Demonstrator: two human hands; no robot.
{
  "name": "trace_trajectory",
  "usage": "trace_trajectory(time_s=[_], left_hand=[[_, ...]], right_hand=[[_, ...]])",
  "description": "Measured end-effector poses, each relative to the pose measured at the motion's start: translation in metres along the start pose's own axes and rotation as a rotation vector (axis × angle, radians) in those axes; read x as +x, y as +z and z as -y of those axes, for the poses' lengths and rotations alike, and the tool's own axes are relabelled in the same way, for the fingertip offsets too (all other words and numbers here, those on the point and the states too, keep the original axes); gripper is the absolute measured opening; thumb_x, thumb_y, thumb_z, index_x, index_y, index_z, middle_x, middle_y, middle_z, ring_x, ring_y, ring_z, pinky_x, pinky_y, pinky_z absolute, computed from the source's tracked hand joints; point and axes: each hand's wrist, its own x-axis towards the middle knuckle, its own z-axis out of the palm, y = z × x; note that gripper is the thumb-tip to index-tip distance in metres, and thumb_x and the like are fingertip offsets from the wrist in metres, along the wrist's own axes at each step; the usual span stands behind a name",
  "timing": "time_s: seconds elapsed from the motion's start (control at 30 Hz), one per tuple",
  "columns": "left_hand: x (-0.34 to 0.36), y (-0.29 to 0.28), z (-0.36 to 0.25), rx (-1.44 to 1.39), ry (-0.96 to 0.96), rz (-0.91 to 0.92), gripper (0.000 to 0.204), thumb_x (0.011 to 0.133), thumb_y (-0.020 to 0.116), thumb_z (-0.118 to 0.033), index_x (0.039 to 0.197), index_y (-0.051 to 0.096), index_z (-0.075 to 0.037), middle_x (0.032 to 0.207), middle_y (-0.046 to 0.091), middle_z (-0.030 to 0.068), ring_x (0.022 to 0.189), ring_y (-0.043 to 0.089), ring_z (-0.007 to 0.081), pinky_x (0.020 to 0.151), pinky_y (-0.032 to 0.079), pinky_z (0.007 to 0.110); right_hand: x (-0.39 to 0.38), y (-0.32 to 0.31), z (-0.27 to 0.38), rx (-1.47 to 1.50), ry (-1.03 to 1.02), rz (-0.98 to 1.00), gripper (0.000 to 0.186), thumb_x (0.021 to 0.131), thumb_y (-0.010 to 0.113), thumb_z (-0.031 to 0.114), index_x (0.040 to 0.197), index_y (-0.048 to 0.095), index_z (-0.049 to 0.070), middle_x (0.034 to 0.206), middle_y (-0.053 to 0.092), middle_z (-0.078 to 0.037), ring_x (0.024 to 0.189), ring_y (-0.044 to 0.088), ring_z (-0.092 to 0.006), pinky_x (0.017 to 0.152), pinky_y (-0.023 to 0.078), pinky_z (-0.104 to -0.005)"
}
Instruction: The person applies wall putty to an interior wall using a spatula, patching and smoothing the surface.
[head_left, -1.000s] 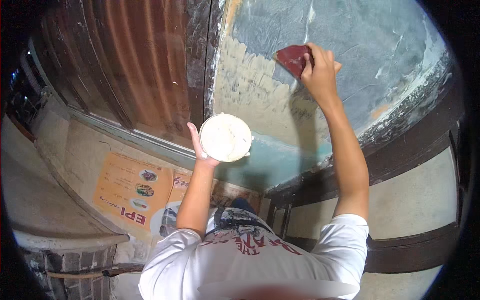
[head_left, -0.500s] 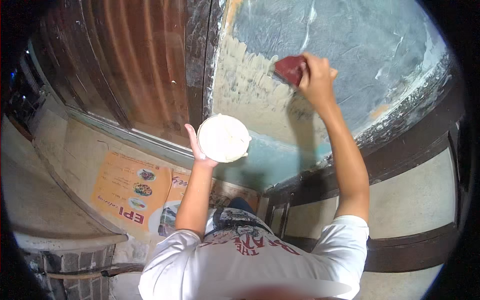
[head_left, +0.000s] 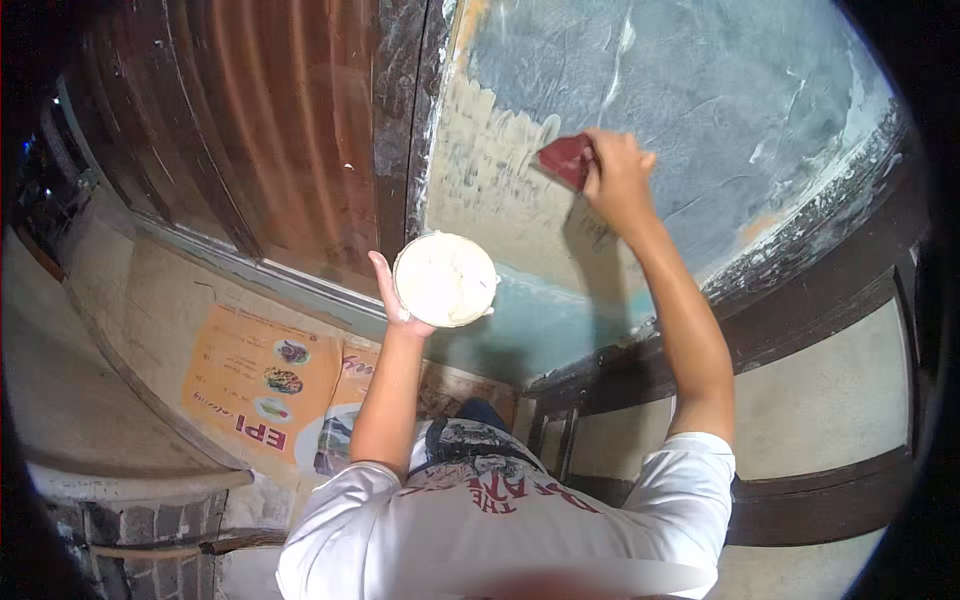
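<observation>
My left hand [head_left: 396,312] supports a round tub [head_left: 446,280] of cream-coloured putty from beneath and the side. Its thumb points up along the rim, and the tub hides the other fingers. Farther up and to the right, my right hand [head_left: 622,178] grips a dark red flat putty spreader [head_left: 567,160]. The spreader's edge is at the wall [head_left: 690,120], by the border between the beige putty coat [head_left: 490,170] and the bare grey-blue surface. Whether its edge touches cannot be made out. The arm casts a shadow on the coat.
A brown wooden door [head_left: 290,130] with a dark frame stands left of the wall. Dark wood trim [head_left: 800,270] bounds the wall on the right. An orange printed banner [head_left: 255,380] lies on the floor at the left. Below it is a grey brick-patterned ledge [head_left: 150,530].
My right hand has moved the spreader slightly down and left along the wall. The left hand and the tub have hardly moved.
</observation>
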Motion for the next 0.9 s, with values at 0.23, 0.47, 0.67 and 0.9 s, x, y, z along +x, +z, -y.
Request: trace_trajectory(time_s=[0.23,0.47,0.67,0.9], left_hand=[[0.002,0.000,-0.001,0.001,-0.018,0.026,0.109,0.082,0.035,-0.092,0.142,0.053,-0.003,0.142,0.057,0.0194,0.126,0.057,0.0402,0.105,0.047,0.060],[0.001,-0.007,-0.006,-0.024,-0.022,0.024,0.109,0.080,0.038,-0.093,0.145,0.051,-0.006,0.146,0.053,0.0202,0.129,0.053,0.0457,0.099,0.041,0.073],[0.004,-0.007,-0.009,-0.015,-0.043,0.037,0.108,0.080,0.039,-0.092,0.147,0.049,-0.008,0.149,0.050,0.0200,0.130,0.051,0.0492,0.095,0.037,0.083],[-0.004,-0.002,-0.008,-0.002,0.011,0.016,0.107,0.083,0.042,-0.089,0.145,0.050,-0.002,0.147,0.052,0.0208,0.130,0.053,0.0437,0.105,0.043,0.066]], right_hand=[[0.027,-0.005,-0.005,0.020,0.145,-0.210,0.031,0.091,0.064,0.009,0.122,0.065,0.011,0.108,0.068,-0.008,0.101,0.059,-0.0271,0.090,0.033,-0.0448],[-0.002,0.001,-0.009,0.125,-0.033,-0.203,0.026,0.090,0.065,0.007,0.116,0.066,0.009,0.104,0.070,-0.009,0.100,0.060,-0.0281,0.089,0.036,-0.0414],[0.020,-0.003,-0.028,0.061,0.008,-0.289,0.029,0.086,0.066,0.005,0.115,0.067,0.008,0.108,0.070,-0.006,0.100,0.060,-0.0277,0.085,0.034,-0.0421],[0.003,-0.004,-0.025,0.086,-0.026,-0.215,0.026,0.089,0.066,0.008,0.115,0.067,0.010,0.106,0.069,-0.007,0.101,0.060,-0.0272,0.086,0.036,-0.0438]])
